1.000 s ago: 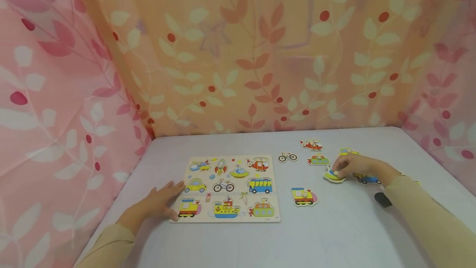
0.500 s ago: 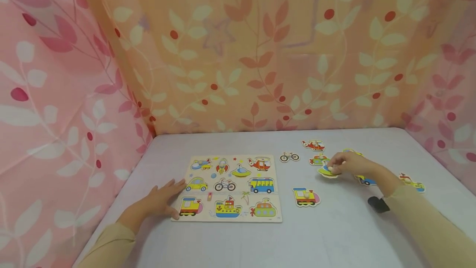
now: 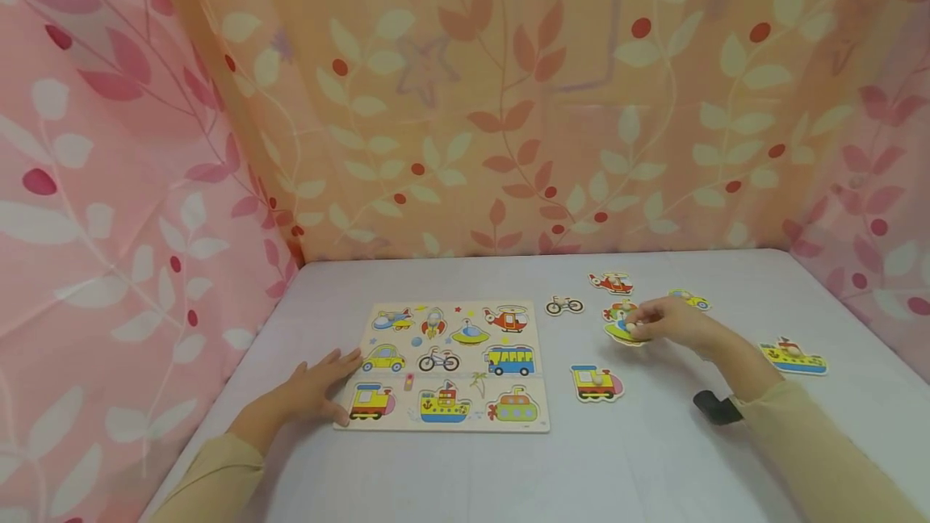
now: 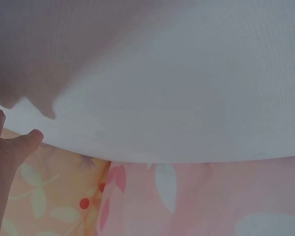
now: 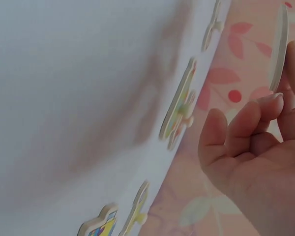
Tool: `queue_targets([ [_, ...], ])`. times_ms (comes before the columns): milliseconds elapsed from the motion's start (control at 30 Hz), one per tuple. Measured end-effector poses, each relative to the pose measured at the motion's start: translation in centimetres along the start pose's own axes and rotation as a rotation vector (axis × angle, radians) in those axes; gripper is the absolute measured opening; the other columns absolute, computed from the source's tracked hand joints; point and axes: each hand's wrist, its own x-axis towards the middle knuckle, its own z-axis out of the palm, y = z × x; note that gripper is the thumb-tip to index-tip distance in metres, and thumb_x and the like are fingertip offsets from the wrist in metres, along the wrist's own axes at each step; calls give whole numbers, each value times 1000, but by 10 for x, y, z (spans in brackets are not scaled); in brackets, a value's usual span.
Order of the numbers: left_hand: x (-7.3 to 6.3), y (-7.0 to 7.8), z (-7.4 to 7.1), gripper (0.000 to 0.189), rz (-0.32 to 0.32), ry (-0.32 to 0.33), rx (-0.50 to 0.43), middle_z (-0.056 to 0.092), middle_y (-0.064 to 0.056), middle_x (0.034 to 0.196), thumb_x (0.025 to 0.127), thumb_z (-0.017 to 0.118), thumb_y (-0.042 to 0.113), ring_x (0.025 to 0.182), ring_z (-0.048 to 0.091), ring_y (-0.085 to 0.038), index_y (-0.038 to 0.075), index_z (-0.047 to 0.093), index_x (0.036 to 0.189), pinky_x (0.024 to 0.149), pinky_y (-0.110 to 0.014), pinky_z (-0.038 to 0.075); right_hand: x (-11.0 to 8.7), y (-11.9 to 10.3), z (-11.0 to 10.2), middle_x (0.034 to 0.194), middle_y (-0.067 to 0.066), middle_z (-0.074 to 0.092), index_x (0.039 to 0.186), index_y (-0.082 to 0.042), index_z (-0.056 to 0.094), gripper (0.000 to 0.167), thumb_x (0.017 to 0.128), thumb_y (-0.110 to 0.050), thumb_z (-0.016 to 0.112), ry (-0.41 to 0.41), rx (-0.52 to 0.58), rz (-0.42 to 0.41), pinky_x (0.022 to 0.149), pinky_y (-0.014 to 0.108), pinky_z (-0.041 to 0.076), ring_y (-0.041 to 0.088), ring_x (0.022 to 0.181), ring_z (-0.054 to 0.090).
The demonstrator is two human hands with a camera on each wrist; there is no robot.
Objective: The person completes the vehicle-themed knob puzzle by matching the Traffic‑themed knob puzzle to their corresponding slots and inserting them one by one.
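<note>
My right hand (image 3: 676, 326) pinches a flying saucer puzzle piece (image 3: 622, 332) by its knob, above the table. In the right wrist view the thin edge of the saucer piece (image 5: 280, 49) shows, tilted up between thumb and fingers. Behind it in the head view, a submarine piece (image 3: 613, 310) is partly covered. My left hand (image 3: 311, 387) lies with spread fingers on the left edge of a wooden puzzle board (image 3: 501, 420) with vehicle pictures. An airplane (image 3: 392, 320) and a rocket (image 3: 434, 323) with knobs sit in its top row.
Loose pieces lie right of the board: a bicycle (image 3: 564, 306), a helicopter (image 3: 612, 282), a train (image 3: 596, 383), a car (image 3: 689, 299) and a ship (image 3: 793, 356). The bus piece (image 5: 107, 225) shows only in the right wrist view. A dark object (image 3: 715, 407) is at my right sleeve.
My right hand has lifted the flying saucer piece and carried it left, over the submarine piece. The ship and car pieces have come into fuller view. My left hand stays on the board.
</note>
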Motion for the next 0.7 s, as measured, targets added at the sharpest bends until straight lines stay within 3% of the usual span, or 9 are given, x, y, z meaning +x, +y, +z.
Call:
queue_targets([
  [500,2,-2,2,101,-10,-3,9,28,-12,157,66,86,37,144,12,-43,8,38,149,104,-75,2,8,-21,23,100,7,63,112,1,69,32,88,-20,72,44,4,97,79,38,47,25,92,51],
  [700,2,0,2,100,-19,-6,27,29,-12,157,66,87,36,144,13,-43,8,38,149,105,-74,3,13,-32,30,101,7,65,115,1,68,35,89,-21,71,49,11,100,81,41,47,24,91,53],
])
